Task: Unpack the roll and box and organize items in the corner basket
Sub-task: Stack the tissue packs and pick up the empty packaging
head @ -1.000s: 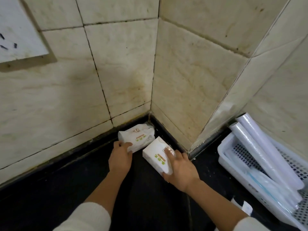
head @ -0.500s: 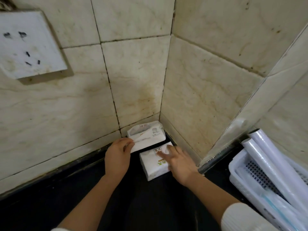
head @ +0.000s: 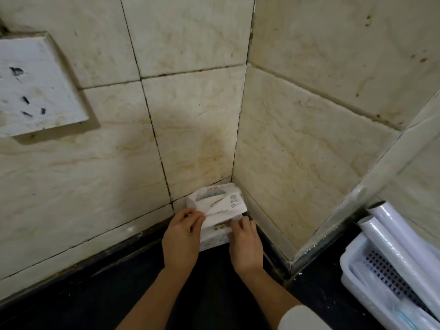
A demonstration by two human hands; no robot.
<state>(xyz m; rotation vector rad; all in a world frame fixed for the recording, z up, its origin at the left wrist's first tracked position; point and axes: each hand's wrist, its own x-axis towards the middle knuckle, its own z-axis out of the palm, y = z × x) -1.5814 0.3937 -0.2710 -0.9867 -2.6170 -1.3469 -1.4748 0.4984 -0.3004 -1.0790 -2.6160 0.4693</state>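
Note:
Two white tissue packs sit in the corner of the dark counter against the tiled walls. The upper tissue pack (head: 215,202) leans against the wall, and the lower tissue pack (head: 214,235) lies flat in front of it. My left hand (head: 182,236) pinches the upper pack's left edge. My right hand (head: 245,244) presses on the lower pack's right side. A white plastic basket (head: 357,279) stands at the far right with white rolls (head: 395,239) lying in it.
Stained beige wall tiles enclose the corner on two sides. A white wall socket (head: 35,89) is mounted at upper left. A metal-edged wall corner (head: 333,225) separates the packs from the basket. The dark counter (head: 95,294) stretches to the left.
My right hand set its pack down flat in the corner and pushed it against the other pack. My left hand tipped the other pack up against the wall. The view shifted closer.

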